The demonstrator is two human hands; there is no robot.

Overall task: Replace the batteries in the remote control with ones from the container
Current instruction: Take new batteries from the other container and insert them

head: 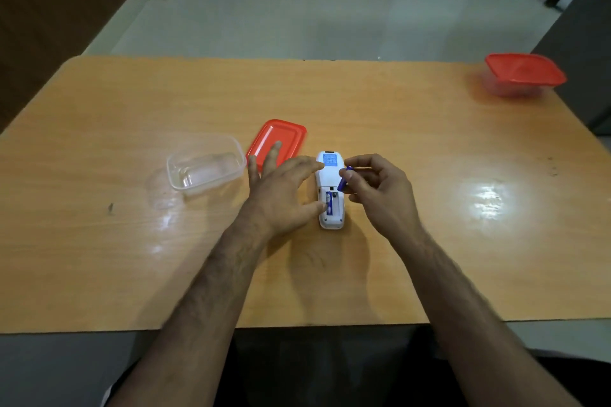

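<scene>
A white remote control (330,175) lies face down in the middle of the table, its battery bay uncovered. One blue battery (328,204) sits in the left slot of the bay. My left hand (281,192) steadies the remote, index finger on its upper left edge and thumb tip touching that seated battery. My right hand (377,188) pinches a second blue battery (344,180) between thumb and fingers, held tilted just above the right side of the remote. A clear plastic container (205,168) stands open to the left, with nothing visible inside.
A red lid (281,137) lies flat behind my left hand, next to the clear container. A second container with a red lid (524,74) stands closed at the far right corner of the wooden table (429,241). The remote's battery cover is not visible.
</scene>
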